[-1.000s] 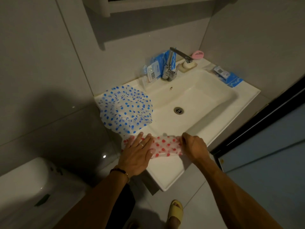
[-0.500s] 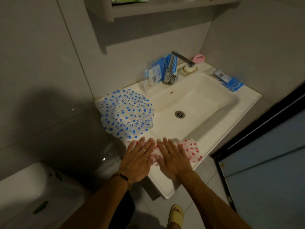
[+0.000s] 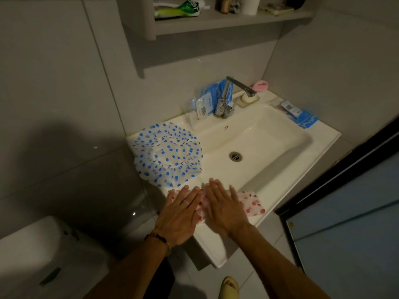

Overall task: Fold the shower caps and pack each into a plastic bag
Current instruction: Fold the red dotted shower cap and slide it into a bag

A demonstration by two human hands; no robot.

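A folded clear shower cap with red dots (image 3: 251, 203) lies flat on the front rim of the white sink (image 3: 319, 137). My left hand (image 3: 180, 214) presses on its left part with straight fingers. My right hand (image 3: 224, 209) lies flat beside it on the cap's middle; only the cap's right end shows. A round blue-dotted shower cap (image 3: 167, 155) rests spread out on the sink's left corner. Blue plastic bag packets lean behind the tap (image 3: 208, 99), and another packet (image 3: 299, 115) lies on the back right rim.
A chrome tap (image 3: 228, 98) stands at the back of the basin, with a soap dish (image 3: 248, 98) beside it. A wall shelf (image 3: 228, 20) above holds toiletries. A toilet (image 3: 30, 255) sits lower left, a dark-framed door (image 3: 345, 180) to the right.
My right hand has slid left from the cap's right end and now lies flat beside my left hand, uncovering the cap's right end. The view has tilted upward.
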